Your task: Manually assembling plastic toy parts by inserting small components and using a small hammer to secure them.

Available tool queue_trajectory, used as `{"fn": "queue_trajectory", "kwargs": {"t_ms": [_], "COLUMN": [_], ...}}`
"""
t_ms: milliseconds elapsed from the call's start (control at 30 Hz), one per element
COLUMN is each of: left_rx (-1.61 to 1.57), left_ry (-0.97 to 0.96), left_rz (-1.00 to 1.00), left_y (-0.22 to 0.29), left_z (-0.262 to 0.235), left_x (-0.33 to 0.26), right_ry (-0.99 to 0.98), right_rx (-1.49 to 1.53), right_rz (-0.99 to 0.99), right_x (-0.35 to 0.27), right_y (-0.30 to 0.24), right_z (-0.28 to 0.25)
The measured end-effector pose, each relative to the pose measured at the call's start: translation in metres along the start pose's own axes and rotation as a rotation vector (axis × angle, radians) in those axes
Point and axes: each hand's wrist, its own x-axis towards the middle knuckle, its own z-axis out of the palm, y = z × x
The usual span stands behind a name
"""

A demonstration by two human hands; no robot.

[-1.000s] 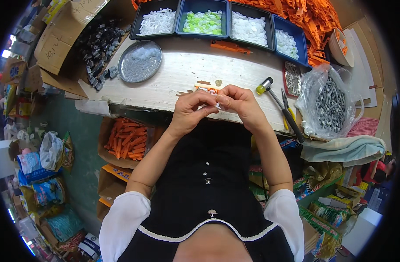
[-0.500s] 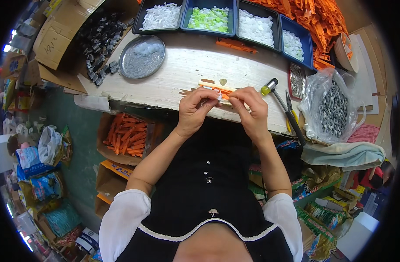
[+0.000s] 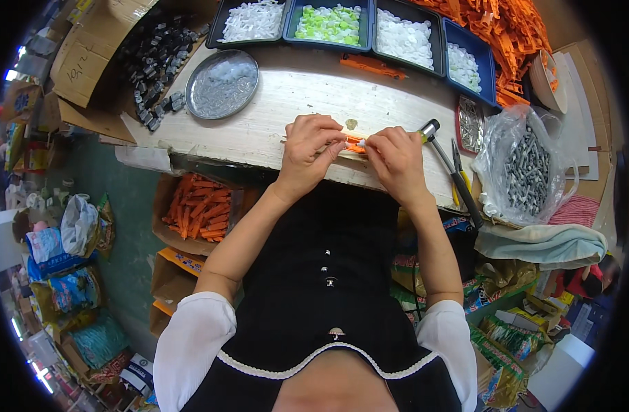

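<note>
The left hand (image 3: 311, 147) sits at the near edge of the pale table (image 3: 287, 89), its thumb and fingers narrow beside the left end of an orange piece (image 3: 355, 146), though I cannot tell whether they grip it. The right hand (image 3: 397, 161) is curled narrow at the other end, its fingertips at a small white part (image 3: 361, 142) (too small to see if it is pinched). The orange piece lies between the two hands, partly covered by the fingers. A hammer (image 3: 469, 200) and pliers (image 3: 458, 158) lie to the right, near a clear bag (image 3: 527, 168) of grey parts. Far left is a round metal dish (image 3: 222, 93); a row of four trays (image 3: 326, 47) stands along the far side.
</note>
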Motion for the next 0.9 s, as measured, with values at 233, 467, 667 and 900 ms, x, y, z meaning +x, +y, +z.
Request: {"fn": "queue_trajectory", "kwargs": {"t_ms": [233, 467, 667, 900], "left_rx": [0.126, 0.142, 0.143, 0.142], "left_ry": [-0.065, -0.075, -0.072, -0.095], "left_rz": [0.03, 0.057, 0.059, 0.088], "left_y": [-0.01, -0.014, -0.015, -0.018], "left_z": [0.014, 0.017, 0.017, 0.017], "left_x": [-0.001, -0.001, 0.0, -0.001], "right_ry": [-0.1, -0.23, -0.362, -0.344], "right_rx": [-0.078, -0.126, -0.167, -0.06], "right_rz": [-0.073, -0.136, -0.174, -0.056], "right_x": [0.009, 0.019, 0.033, 0.027], "right_y": [0.004, 0.005, -0.002, 0.005], "right_z": [0.005, 0.006, 0.005, -0.001]}}
